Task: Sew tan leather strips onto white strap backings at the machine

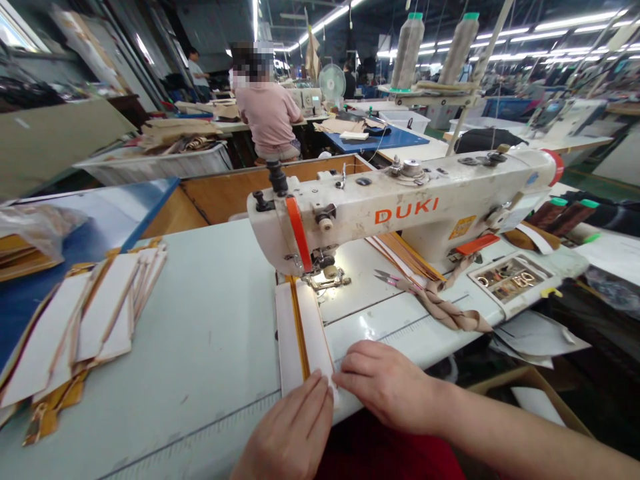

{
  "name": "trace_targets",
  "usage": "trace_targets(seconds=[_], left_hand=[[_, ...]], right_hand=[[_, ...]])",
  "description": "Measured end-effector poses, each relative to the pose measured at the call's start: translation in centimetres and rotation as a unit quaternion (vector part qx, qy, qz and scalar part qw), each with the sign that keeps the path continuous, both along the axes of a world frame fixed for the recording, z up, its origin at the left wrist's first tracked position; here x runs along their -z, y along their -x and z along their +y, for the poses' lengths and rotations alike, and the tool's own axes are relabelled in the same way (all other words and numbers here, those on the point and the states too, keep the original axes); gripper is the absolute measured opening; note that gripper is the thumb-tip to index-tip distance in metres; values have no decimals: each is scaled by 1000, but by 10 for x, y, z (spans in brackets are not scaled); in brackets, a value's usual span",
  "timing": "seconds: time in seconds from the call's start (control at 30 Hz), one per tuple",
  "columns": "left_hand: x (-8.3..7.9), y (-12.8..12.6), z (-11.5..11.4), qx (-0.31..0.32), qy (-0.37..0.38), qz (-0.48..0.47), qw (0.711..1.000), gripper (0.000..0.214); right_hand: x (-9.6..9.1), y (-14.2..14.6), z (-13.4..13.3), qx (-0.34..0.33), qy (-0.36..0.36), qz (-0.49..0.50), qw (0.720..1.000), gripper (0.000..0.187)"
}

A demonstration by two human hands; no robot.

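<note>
A long white strip with a tan-orange edge (300,327) lies on the sewing table, its far end under the presser foot (327,277) of a white DUKI sewing machine (405,207). My left hand (290,433) rests on the strip's near end, fingers closed together and pressing down. My right hand (385,383) sits just right of it, fingertips pinching the strip's near corner.
A fanned stack of similar white and tan pieces (85,320) lies at the left. Small scissors (390,279) and a twisted tan band (450,313) lie right of the needle. A tray of small parts (510,277) sits further right. A person in pink (267,117) sits ahead.
</note>
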State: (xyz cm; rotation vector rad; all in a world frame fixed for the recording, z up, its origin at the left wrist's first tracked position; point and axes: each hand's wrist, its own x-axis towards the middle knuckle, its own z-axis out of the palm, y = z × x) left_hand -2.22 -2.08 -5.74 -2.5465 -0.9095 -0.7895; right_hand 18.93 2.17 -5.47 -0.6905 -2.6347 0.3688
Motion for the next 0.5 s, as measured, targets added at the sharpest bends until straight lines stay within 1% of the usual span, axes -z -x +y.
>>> trace_targets(seconds=[0.17,0.27,0.33,0.37,0.4,0.47,0.5], left_hand=[[-5,-7,0,-20,-13,32,999,39],[-4,-10,0,-25,-24,41,999,41],[-1,-9,0,-21,-32,44,998,40],[0,-7,0,-19,-33,42,998,39],[2,-5,1,-17,-34,39,999,38],[5,-1,2,-12,-32,32,999,37],[6,2,3,-7,-32,30,999,37]], right_hand=[[-2,3,2,-16,-2,-30,999,25],[-9,3,4,-26,1,-43,999,22],[-16,-2,10,-25,-8,-51,998,20],[-20,-7,15,-8,-15,-54,998,20],[-24,-13,20,26,-22,-58,998,20],[-32,-27,33,145,-29,-93,985,19],[-35,-34,40,213,-29,-120,969,19]])
